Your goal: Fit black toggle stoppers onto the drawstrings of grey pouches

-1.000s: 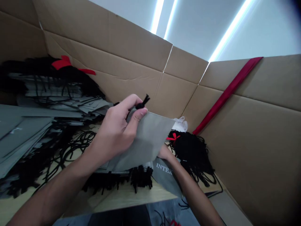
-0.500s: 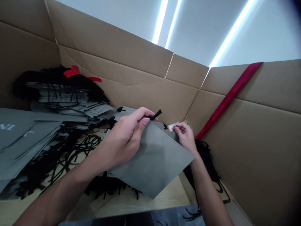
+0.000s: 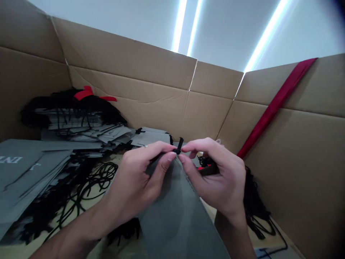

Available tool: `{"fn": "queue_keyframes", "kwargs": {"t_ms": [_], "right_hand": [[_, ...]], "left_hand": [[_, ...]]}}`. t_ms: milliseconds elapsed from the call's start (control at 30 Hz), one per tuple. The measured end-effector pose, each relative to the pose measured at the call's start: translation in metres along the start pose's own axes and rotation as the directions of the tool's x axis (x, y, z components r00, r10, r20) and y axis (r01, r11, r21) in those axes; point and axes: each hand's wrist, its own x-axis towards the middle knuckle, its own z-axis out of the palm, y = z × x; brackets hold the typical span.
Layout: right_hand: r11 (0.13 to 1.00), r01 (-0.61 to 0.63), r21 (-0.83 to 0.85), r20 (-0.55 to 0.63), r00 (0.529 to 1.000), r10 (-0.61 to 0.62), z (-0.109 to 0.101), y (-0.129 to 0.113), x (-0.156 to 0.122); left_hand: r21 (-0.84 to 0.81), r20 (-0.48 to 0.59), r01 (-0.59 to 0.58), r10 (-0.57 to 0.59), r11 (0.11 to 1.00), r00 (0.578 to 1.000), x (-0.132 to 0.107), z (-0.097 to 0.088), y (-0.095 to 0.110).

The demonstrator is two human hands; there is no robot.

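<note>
A grey paper bag (image 3: pixel 178 219) hangs in front of me, its top edge at the fingertips of both hands. My left hand (image 3: pixel 140 176) is closed, pinching the black cord (image 3: pixel 180 144) at its knot beside the bag's edge. From the other side, the thumb and forefinger of my right hand (image 3: pixel 221 176) close on the same knot. A short end of cord sticks up between the fingertips. Something dark shows below my right fingers, too hidden to name.
Grey bags (image 3: pixel 51 151) with black cords lie stacked at left. Behind them rises a pile of more bags under black cords (image 3: pixel 99 106) with red strips (image 3: pixel 84 93). Loose cords (image 3: pixel 99 176) tangle on the table. Cardboard walls (image 3: pixel 151 86) enclose the space; a dark red ribbon (image 3: pixel 277 108) hangs at right.
My right hand has come left from near a small white thing to the knot, beside my left hand. The bag has turned and hangs more upright.
</note>
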Motion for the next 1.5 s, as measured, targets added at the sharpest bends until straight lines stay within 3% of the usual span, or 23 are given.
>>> {"fn": "queue_keyframes", "kwargs": {"t_ms": [133,267,400,567,900,1067,1333,1500], "right_hand": [[0.999,0.03,0.027,-0.015,0.999,-0.03,0.005,0.007,0.0],[0.996,-0.046,0.072,0.026,0.999,0.044,0.001,0.01,0.002],[0.986,-0.117,0.122,0.059,0.992,0.11,-0.004,0.014,0.003],[0.973,-0.167,0.161,0.122,0.981,0.148,-0.007,0.019,0.004],[0.98,-0.127,0.153,0.216,0.972,0.092,-0.011,0.023,0.004],[0.99,-0.089,0.113,0.241,0.969,0.06,-0.008,0.024,0.002],[0.992,0.016,0.125,0.209,0.977,-0.042,-0.002,0.021,0.003],[0.987,-0.008,0.163,0.246,0.969,-0.033,-0.001,0.023,0.004]], "left_hand": [[0.056,-0.001,-0.039,0.039,0.998,0.999,-0.001,0.005,-0.002],[0.068,0.02,-0.081,0.079,0.994,0.997,0.001,0.007,-0.007],[0.056,0.018,-0.139,0.139,0.989,0.99,0.001,0.001,-0.011],[0.159,0.052,-0.203,0.197,0.966,0.979,0.0,-0.009,-0.013],[0.353,0.143,-0.439,0.416,0.826,0.898,-0.001,-0.009,-0.02],[0.36,0.173,-0.436,0.4,0.825,0.9,-0.008,-0.005,-0.022],[0.421,0.091,-0.382,0.381,0.823,0.92,-0.008,-0.005,-0.018],[0.313,0.091,-0.306,0.293,0.899,0.952,0.0,-0.008,-0.015]]}}
